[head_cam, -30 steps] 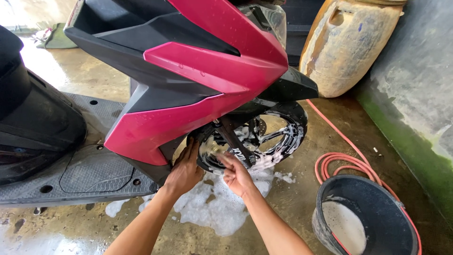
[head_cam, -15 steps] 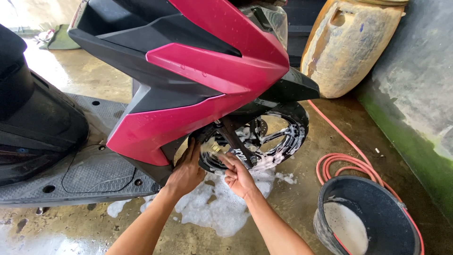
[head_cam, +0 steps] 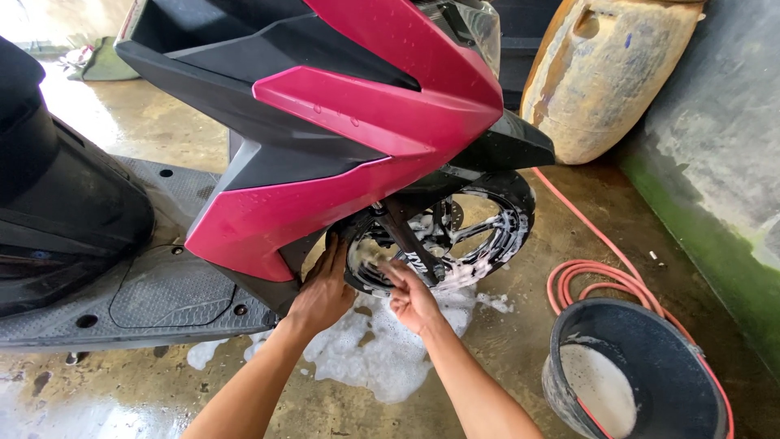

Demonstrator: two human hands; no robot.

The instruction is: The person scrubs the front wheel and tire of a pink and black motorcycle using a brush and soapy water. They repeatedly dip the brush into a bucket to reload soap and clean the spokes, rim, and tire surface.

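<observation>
left hand (head_cam: pixel 323 294): fingers flat, spread on soapy front wheel (head_cam: pixel 443 244) tyre.
right hand (head_cam: pixel 412 297): fingers curled loosely, touching the foamy rim.
scooter fairing (head_cam: pixel 357 146): glossy red plastic.

The left hand (head_cam: pixel 323 291) lies flat against the lower edge of a red and black scooter (head_cam: pixel 357 138), fingers spread. Just right of it, the right hand (head_cam: pixel 412 297) touches the soapy front wheel (head_cam: pixel 479 236). White foam (head_cam: pixel 382 349) covers the wet floor beneath. A dark bucket (head_cam: pixel 650 358) stands near right, beside a coiled pink hose (head_cam: pixel 589 276).
</observation>
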